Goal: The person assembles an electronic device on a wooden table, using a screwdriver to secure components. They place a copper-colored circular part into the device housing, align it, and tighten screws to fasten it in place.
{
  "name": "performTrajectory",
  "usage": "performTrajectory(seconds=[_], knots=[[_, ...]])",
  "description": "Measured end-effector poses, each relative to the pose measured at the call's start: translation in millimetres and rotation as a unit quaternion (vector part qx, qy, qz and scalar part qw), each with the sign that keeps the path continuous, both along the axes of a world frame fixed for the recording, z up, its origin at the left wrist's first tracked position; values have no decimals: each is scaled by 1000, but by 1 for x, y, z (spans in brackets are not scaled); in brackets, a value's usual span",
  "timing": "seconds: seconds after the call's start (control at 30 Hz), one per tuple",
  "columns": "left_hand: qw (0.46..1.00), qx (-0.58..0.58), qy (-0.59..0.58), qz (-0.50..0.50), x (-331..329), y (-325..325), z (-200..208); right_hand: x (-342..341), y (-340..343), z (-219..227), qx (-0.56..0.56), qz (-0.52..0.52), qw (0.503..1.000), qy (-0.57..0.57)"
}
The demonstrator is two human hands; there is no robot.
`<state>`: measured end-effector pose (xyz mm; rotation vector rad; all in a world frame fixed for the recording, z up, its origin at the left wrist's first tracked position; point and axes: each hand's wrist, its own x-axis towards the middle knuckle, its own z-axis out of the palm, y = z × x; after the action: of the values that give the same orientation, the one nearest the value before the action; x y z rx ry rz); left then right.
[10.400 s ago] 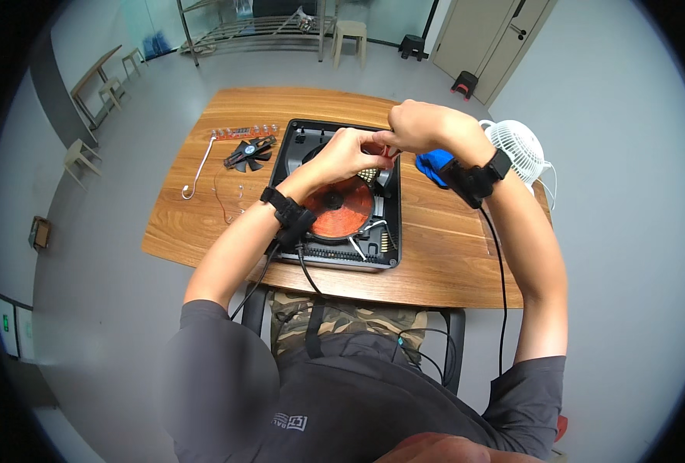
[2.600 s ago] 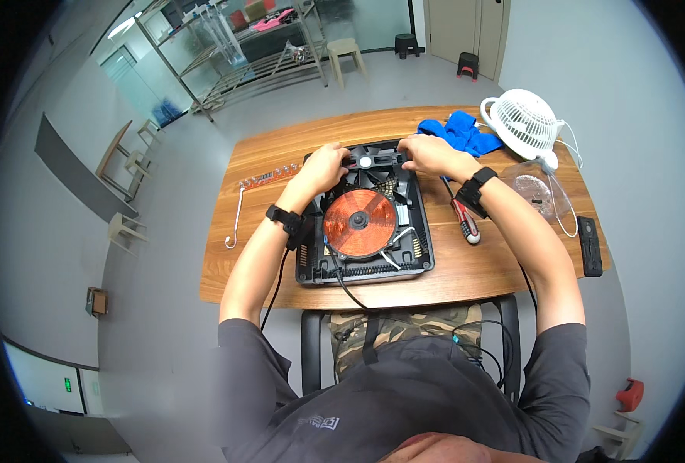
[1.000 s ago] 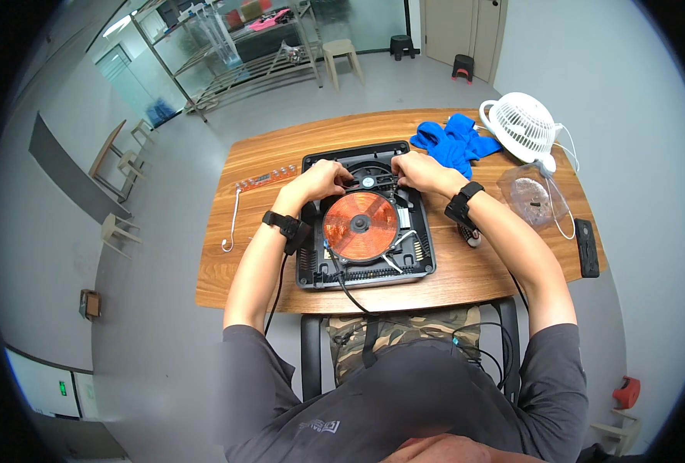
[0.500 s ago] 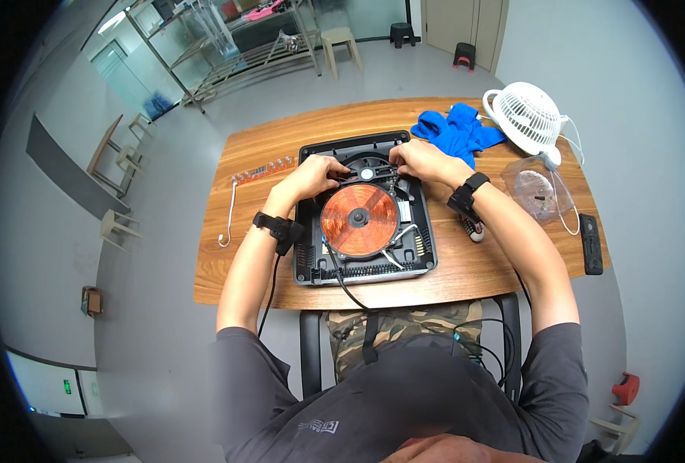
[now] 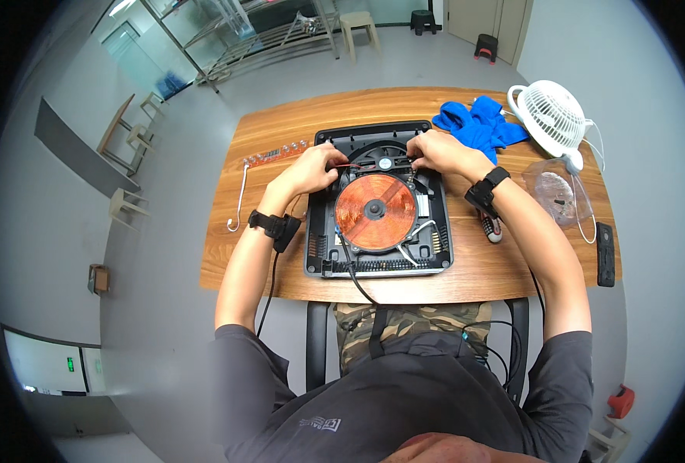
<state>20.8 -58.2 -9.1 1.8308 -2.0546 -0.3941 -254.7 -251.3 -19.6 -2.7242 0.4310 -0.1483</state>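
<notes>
An opened induction cooker base (image 5: 446, 255), a black shell, lies on the table with a round copper coil (image 5: 358, 202) in its middle. Behind the coil sits a black cooling fan (image 5: 385, 163). My left hand (image 5: 316, 167) is over the shell's far left side, its fingertips pinched together at a thin red wire (image 5: 348, 165) that runs to the fan. At the fan's right edge, my right hand (image 5: 439, 152) has its fingers curled down onto the frame; the fingertips are partly hidden. White leads (image 5: 426, 227) lie at the coil's right.
Left of the shell lies an orange circuit board strip (image 5: 277, 153) with a white cable. A blue cloth (image 5: 481, 131), white fan-shaped housing (image 5: 551, 116), clear plastic bowl (image 5: 562, 197) and black strip (image 5: 605, 255) are on the right. A screwdriver-like handle (image 5: 492, 229) lies under my right forearm.
The whole view has shifted, moving the table rightward in the picture. My left fingers have drawn back from the fan's left edge, and the red wire now shows stretched between them and the fan.
</notes>
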Motion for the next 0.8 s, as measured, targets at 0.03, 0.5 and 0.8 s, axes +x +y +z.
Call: performTrajectory(seconds=[0.03, 0.5, 0.8], knots=[[1000, 2, 7, 3, -1, -1, -1, -1, 2, 0, -20, 5, 1000, -1], [997, 9, 64, 41, -6, -3, -14, 1, 5, 11, -29, -16, 998, 55], [1000, 1, 18, 18, -10, -5, -18, 1, 3, 16, -56, 10, 997, 53]])
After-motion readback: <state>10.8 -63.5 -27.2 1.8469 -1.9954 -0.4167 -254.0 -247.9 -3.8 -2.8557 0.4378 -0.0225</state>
